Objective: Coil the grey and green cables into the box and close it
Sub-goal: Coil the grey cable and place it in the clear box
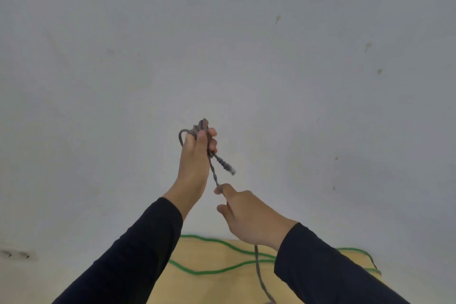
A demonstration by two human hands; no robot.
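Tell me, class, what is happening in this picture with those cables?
A person in dark sleeves is winding the grey cable into loops. The left hand is raised and holds the gathered loops, with one plug end sticking out. The right hand pinches the strand just below and feeds it up; the rest trails down out of view. The green cable lies loose on the tan surface below, not yet coiled. No box is in view.

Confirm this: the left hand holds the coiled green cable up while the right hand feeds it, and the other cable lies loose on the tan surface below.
Wrong colour. The head view shows the left hand holding coils of the grey cable, fed by the right hand. The green cable is the one lying loose on the tan surface.
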